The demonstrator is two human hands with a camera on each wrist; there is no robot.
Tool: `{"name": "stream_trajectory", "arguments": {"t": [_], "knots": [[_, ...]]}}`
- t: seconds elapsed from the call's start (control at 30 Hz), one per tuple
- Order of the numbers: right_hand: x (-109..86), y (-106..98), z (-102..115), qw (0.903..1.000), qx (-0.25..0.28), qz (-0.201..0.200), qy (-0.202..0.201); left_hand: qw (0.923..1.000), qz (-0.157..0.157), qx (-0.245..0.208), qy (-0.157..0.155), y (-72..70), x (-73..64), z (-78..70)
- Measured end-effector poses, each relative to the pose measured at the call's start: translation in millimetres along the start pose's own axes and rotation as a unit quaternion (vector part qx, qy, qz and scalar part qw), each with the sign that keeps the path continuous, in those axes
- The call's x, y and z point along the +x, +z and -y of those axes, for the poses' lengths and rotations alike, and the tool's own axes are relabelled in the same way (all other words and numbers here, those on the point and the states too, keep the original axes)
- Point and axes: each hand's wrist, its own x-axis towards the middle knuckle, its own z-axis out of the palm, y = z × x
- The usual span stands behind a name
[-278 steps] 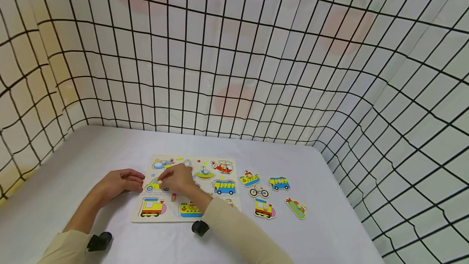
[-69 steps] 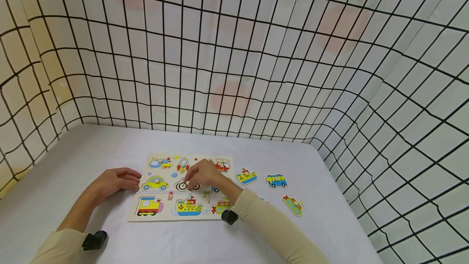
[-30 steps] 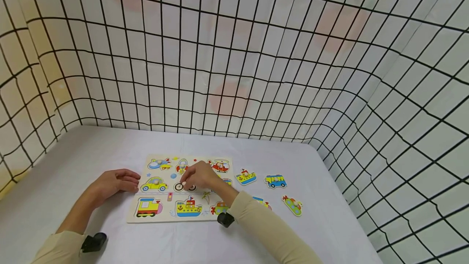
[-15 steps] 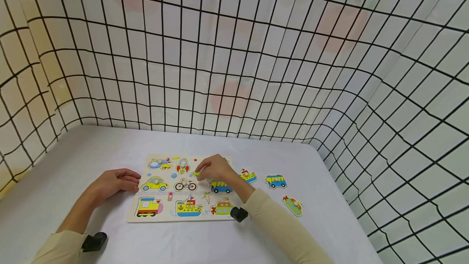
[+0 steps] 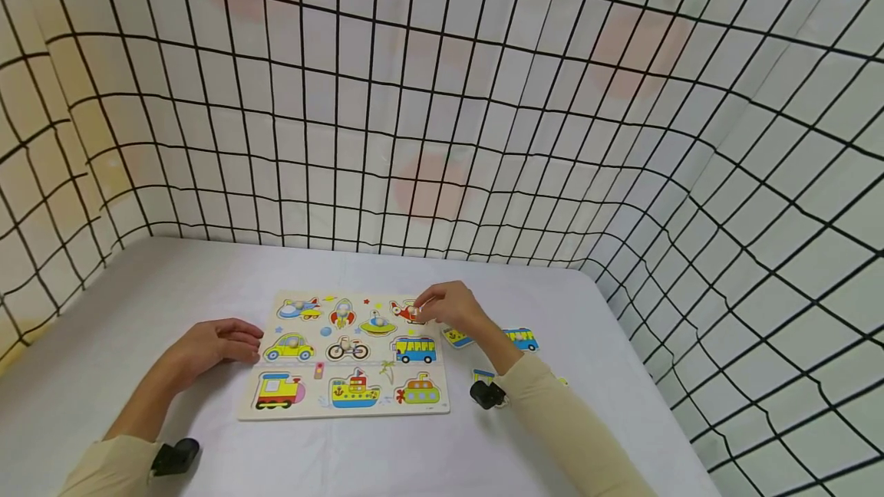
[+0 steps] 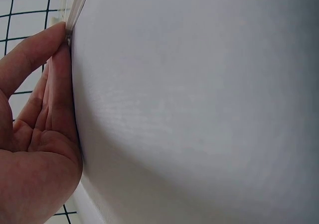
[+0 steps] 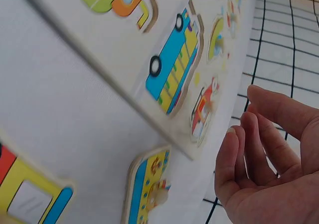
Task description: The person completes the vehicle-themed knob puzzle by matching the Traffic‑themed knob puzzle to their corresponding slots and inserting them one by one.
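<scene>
The left hand [image 5: 216, 347], fingers relaxed and close together, touches the edge of the board [image 5: 316, 397], which lies between the hands with the bike [image 5: 348, 347] and saucer [image 5: 377, 325] set in it. The right hand [image 5: 453, 305], thumb and fingertips apart, hangs near the helicopter [image 7: 203, 112]. The loose boat [image 7: 145, 189] and bus [image 5: 523, 339] lie either side of the right wrist, both partly hidden by it in the head view.

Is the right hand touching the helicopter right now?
Apart. The right wrist view shows it: white cloth is plainly visible in the gap between the right hand and the helicopter.
</scene>
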Motion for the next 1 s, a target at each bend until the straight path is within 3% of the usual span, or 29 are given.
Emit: {"name": "stream_trajectory", "arguments": {"t": [0.27, 0.77, 1.0], "knots": [[-1.9, -23, -24, 0.9976, -0.006, -0.033, 0.060, 1.0000, 0.000, -0.004, -0.001, -1.5, 1.6, 1.4], [-16.9, -67, -78, 0.9931, -0.044, -0.072, 0.081, 1.0000, 0.003, 0.007, 0.007, 0.0, 0.5, 3.7], [-24.5, -85, -99, 0.9915, -0.037, -0.081, 0.094, 0.9998, 0.007, 0.015, 0.009, -2.1, 1.3, 2.0]]}}
